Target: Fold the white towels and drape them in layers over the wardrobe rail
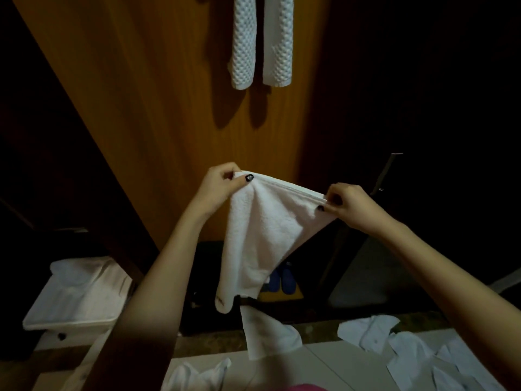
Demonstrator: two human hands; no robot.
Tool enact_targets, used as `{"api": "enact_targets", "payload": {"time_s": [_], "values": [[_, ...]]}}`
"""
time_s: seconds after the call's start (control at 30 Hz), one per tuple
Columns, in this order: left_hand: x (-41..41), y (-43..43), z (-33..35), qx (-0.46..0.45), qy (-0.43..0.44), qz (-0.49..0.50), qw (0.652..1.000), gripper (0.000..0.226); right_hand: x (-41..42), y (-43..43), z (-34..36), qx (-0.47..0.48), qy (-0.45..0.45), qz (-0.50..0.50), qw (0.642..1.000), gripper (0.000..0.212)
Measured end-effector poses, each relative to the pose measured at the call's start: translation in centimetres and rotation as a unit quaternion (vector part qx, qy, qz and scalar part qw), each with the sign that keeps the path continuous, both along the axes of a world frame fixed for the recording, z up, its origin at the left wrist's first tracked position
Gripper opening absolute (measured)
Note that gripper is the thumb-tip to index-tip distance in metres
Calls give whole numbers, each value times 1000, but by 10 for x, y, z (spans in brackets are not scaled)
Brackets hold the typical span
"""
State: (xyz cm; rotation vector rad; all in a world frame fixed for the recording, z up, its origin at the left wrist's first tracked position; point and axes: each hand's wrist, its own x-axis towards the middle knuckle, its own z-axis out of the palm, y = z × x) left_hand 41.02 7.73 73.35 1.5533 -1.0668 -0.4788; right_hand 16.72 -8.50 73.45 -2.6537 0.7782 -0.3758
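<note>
- Wooden wardrobe panel (pixel 169 108) fills the dim background; two waffle-textured towels (pixel 244 46) hang against it at the top.
- Below them, the left hand (pixel 220 184) pinches one top corner of a white towel (pixel 262 235) and the right hand (pixel 349 204) pinches the other, with the edge stretched between them.
- Its body hangs down before the wardrobe.
- Crumpled white cloths (pixel 394 342) lie at lower right; a white bin (pixel 67 324) sits at lower left.

Blue slippers (pixel 287 280) below a wooden panel (pixel 158 108), white crate (pixel 70 324) at left
</note>
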Motion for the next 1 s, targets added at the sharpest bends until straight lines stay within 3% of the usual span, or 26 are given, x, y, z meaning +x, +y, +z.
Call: {"api": "enact_targets", "payload": {"time_s": [0.07,0.27,0.47,0.73,1.0], "values": [[4,-2,8,-7,3,3,1000,28,3,2,7,27,-5,-18,999,16],[12,-2,23,-13,1,42,999,27,18,8,17,99,100,14,990,32],[20,8,23,-2,-18,99,995,22,26,12,23,90,6,-44,995,29],[28,18,18,19,-62,154,986,31,33,16,35,155,-113,-66,979,22],[25,18,26,17,-118,108,987,33,32,12,46,91,-170,-95,977,12]]}}
